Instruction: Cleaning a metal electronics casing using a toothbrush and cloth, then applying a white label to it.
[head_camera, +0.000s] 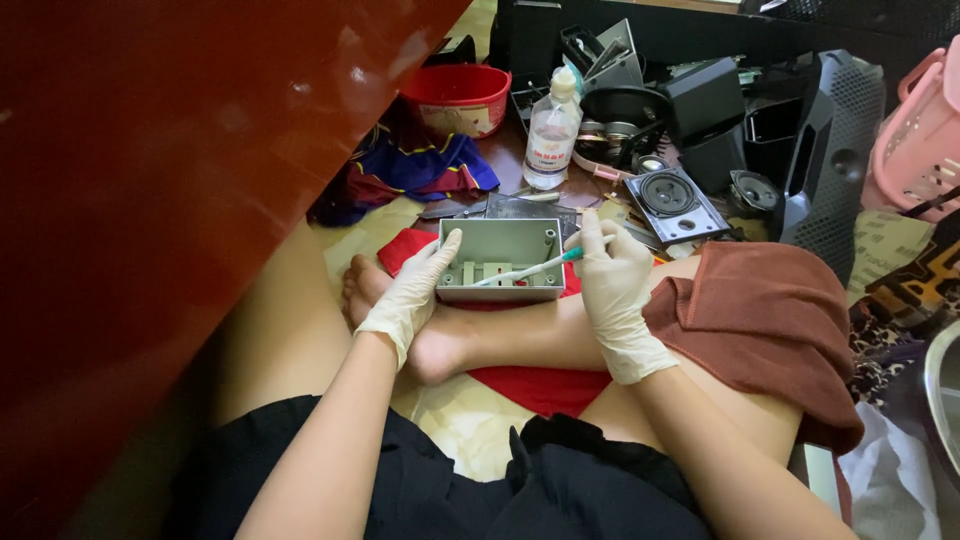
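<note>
The head camera looks down on a person who sits cross-legged on the floor, with two gloved hands at work. There is one grey plastic casing (500, 258), open on top, which rests on the person's leg over a red cloth (540, 385). Its long axis runs left to right across the picture, and the open side faces up toward the camera.

The left hand (412, 295) grasps the left end of the casing, with the thumb on its upper rim. The right hand (612, 285) is closed around one white brush (530, 268) with a teal neck. The long axis of the brush lies almost level, slightly tilted; its head points left and down into the casing, and its handle end sits in the fingers on the right.

Around them I count one clear plastic bottle (551, 130) standing upright, one red bowl (457, 98), one brown towel (770, 320) on the right knee, one pink basket (920, 135) at the right edge, and one square speaker driver (672, 200) lying flat. A dark red wooden panel (150, 200) fills the left side.
</note>
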